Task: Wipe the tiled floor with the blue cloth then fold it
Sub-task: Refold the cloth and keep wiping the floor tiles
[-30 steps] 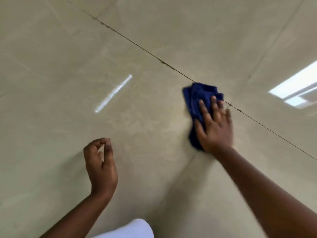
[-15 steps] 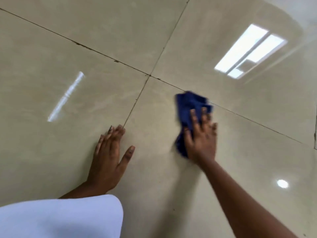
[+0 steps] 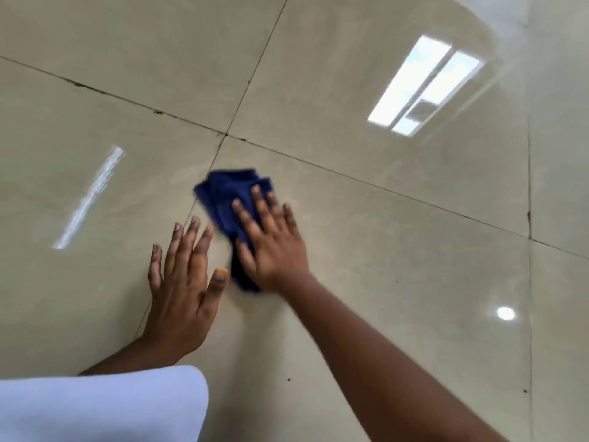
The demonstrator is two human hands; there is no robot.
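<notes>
Head view: right hand (image 3: 271, 247) flat on blue cloth (image 3: 234, 193) (left hand (image 3: 181, 282) splayed).

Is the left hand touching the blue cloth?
No, the left hand lies flat on the tiled floor beside the blue cloth.

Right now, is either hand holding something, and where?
The right hand presses flat on the blue cloth, covering its near end, not gripping it. The left hand lies flat on the floor, holding nothing.
</notes>
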